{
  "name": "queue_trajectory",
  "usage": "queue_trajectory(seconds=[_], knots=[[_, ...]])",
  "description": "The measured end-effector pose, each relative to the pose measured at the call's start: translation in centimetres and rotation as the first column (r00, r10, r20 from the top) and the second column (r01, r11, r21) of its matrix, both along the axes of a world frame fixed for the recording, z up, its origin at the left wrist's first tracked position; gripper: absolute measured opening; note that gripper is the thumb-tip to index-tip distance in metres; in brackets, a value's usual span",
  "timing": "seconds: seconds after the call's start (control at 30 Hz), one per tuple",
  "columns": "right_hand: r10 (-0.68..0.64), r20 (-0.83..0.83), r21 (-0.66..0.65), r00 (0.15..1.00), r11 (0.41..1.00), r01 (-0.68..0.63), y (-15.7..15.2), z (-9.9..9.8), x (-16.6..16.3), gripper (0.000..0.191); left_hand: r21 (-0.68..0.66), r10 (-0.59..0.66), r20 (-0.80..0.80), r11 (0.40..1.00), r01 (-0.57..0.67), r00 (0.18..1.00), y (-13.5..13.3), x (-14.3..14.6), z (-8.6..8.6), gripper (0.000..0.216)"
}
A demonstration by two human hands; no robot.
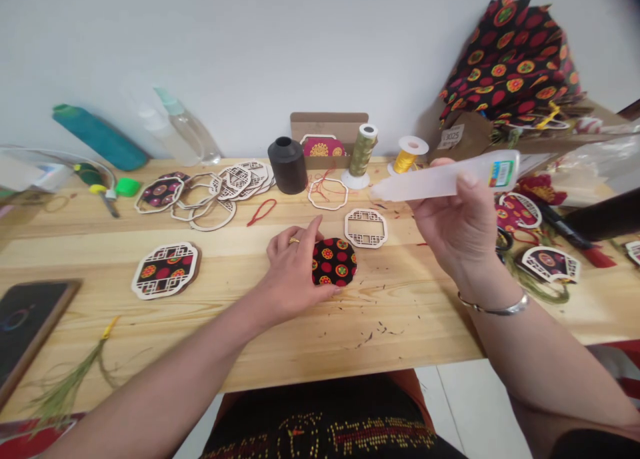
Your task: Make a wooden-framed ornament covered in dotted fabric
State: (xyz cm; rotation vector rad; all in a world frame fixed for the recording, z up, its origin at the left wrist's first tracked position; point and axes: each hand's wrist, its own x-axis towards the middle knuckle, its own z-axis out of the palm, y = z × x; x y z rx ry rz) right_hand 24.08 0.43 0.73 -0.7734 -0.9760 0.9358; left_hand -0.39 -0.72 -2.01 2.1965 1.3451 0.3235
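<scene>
My left hand [295, 272] rests on the table with thumb and fingers around a black fabric-covered piece [336, 262], printed with red, orange and green flowers. Part of that piece is hidden under the hand. Raised above the table, my right hand [457, 226] is closed around a translucent white glue bottle [440, 178], held nearly level with its narrow end pointing left. Just beyond the fabric piece lies a pale cut-out wooden frame [366, 211]. Further left sits a similar frame with patterned fabric [165, 270] inside it.
Along the back stand a black thread cone [287, 166], a green thread spool [363, 154] and a yellow spool [407, 156]. Several wooden frames [245, 179] are piled at left. A phone [33, 326] and a green tassel [80, 369] lie front left. Patterned fabric [515, 66] is heaped at right.
</scene>
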Motion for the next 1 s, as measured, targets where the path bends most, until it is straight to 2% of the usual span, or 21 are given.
queue_trajectory(seconds=[0.2,0.3,0.4,0.5,0.63,0.8,0.9,1.0], knots=[[0.008,-0.22,0.011,0.976,1.0,-0.005,-0.3,1.7,0.0,0.022,-0.009,0.004,0.001,1.0,-0.004,1.0,0.0,0.0,-0.1,0.109],[0.023,-0.257,-0.005,0.966,1.0,-0.025,-0.5,2.2,0.0,0.021,-0.014,0.006,0.0,1.0,-0.006,1.0,0.0,0.0,-0.2,0.109],[0.059,-0.238,-0.024,0.969,0.997,-0.067,-0.6,1.9,0.0,0.021,-0.032,0.007,0.005,0.999,-0.007,1.0,0.1,0.0,0.0,0.114],[0.159,-0.08,-0.111,0.984,0.98,-0.168,-0.7,0.9,-0.1,0.025,-0.056,0.013,0.029,0.998,-0.012,0.999,0.2,-0.1,0.6,0.115],[0.327,0.209,-0.256,0.922,0.928,-0.271,-1.0,0.0,-0.3,0.029,-0.072,0.038,0.12,0.997,-0.03,0.992,0.5,-0.6,1.4,0.089],[0.415,0.543,-0.229,0.73,0.91,-0.347,-1.8,0.6,-1.1,0.016,-0.039,0.035,0.111,0.999,-0.03,0.993,0.5,-0.9,1.8,0.088],[0.411,0.635,-0.189,0.654,0.904,-0.384,-2.1,1.1,-1.4,0.013,-0.015,0.009,0.056,1.0,-0.008,0.998,0.4,-0.6,1.8,0.091],[0.387,0.688,-0.163,0.614,0.907,-0.389,-2.1,1.2,-1.5,0.013,-0.017,-0.005,0.027,1.0,0.006,1.0,0.2,-0.3,1.7,0.092]])
